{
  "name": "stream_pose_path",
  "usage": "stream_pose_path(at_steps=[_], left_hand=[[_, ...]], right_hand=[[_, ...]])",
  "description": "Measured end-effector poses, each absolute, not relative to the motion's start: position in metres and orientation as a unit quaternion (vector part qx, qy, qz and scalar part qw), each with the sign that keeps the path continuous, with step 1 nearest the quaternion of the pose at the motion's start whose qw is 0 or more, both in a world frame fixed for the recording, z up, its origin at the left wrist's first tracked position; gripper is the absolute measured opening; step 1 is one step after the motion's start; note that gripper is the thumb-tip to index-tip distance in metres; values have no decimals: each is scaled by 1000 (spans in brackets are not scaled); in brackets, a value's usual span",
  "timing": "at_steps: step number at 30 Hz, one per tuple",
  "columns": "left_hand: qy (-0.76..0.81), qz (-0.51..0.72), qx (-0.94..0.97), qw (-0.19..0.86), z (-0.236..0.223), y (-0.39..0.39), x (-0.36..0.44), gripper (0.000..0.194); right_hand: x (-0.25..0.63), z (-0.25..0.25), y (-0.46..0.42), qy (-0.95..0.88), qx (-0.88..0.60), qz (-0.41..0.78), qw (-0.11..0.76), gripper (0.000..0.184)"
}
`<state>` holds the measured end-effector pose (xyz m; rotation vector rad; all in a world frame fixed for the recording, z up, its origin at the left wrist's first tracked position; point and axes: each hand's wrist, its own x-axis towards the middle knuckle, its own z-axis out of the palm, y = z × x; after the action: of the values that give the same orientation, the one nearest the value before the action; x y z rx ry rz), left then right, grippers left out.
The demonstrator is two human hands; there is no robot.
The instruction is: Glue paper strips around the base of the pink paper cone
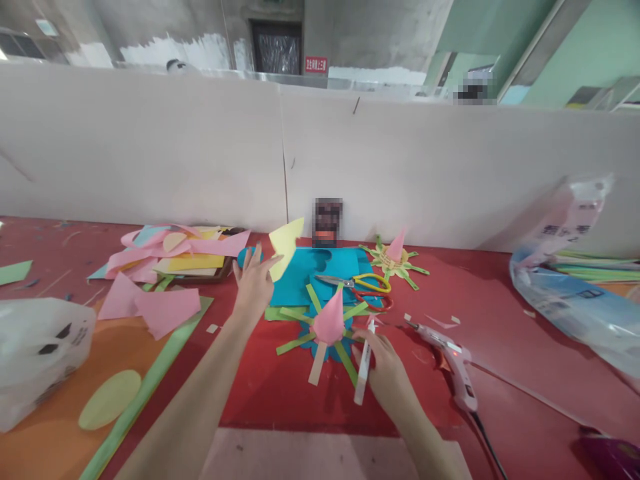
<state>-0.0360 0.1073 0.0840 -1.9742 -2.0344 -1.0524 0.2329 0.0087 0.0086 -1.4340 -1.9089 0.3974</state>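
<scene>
My left hand (pixel 253 281) is raised over the back of the work area, pinching a piece of yellow paper (pixel 286 248) with a cut edge. Between the fingers of my right hand (pixel 384 360) is a slim white tube with a narrow tip (pixel 365 373), pen-like in shape. Just left of that hand lies a paper flower with a pink cone (pixel 329 319) at its centre, green strips around it and a blue base. Behind the flower are scissors with yellow and red handles (pixel 374 283), resting on blue paper (pixel 291 283).
A second paper flower (pixel 397 257) lies at the back right. A pink hot glue gun (pixel 453 367) with a cord is on the right, near a plastic bag (pixel 565 293). Paper scraps (pixel 170 303), orange sheets and a white bag (pixel 37 353) occupy the left. A white partition (pixel 175 147) stands behind.
</scene>
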Motion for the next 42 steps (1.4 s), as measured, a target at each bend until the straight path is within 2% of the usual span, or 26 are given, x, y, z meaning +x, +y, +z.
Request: stream_pose_path(at_steps=[5, 9, 11, 14, 17, 20, 23, 26, 30, 33, 36, 39, 42], left_hand=[[-723, -326, -605, 70, 58, 86, -61, 41], [-830, -330, -438, 99, 41, 69, -98, 60], [-866, -305, -391, 60, 31, 67, -111, 69], [-872, -225, -435, -14, 15, 67, -108, 67], [-841, -170, -514, -10, 4, 65, -84, 60], [-809, -168, -563, -7, 0, 62, -61, 57], [-777, -201, -596, 9, 3, 60, -53, 55], [-703, -278, -654, 32, 14, 59, -52, 43], [-575, -363, -731, -54, 31, 51, -38, 32], [-515, -320, -780, -155, 39, 42, -22, 28], [-482, -268, -805, -218, 39, 36, -15, 24], [-492, -233, -810, -217, 32, 37, -18, 43], [-505, -201, -815, -202, 27, 39, -24, 59]], right_hand=[[233, 11, 8, -736, -562, 158, 343, 24], [231, 15, 7, -734, -568, 161, 336, 21], [230, 16, 7, -735, -569, 163, 331, 21], [231, 15, 8, -734, -572, 170, 324, 21], [232, 12, 9, -736, -572, 180, 315, 22], [234, 10, 9, -737, -569, 187, 312, 23], [235, 8, 10, -739, -565, 182, 319, 24], [235, 9, 10, -737, -565, 179, 325, 25], [232, 16, 9, -732, -570, 184, 323, 22], [232, 25, 8, -746, -556, 194, 311, 18], [234, 33, 7, -766, -533, 209, 292, 28], [236, 37, 5, -782, -519, 207, 276, 37], [236, 39, 3, -791, -510, 202, 270, 33]])
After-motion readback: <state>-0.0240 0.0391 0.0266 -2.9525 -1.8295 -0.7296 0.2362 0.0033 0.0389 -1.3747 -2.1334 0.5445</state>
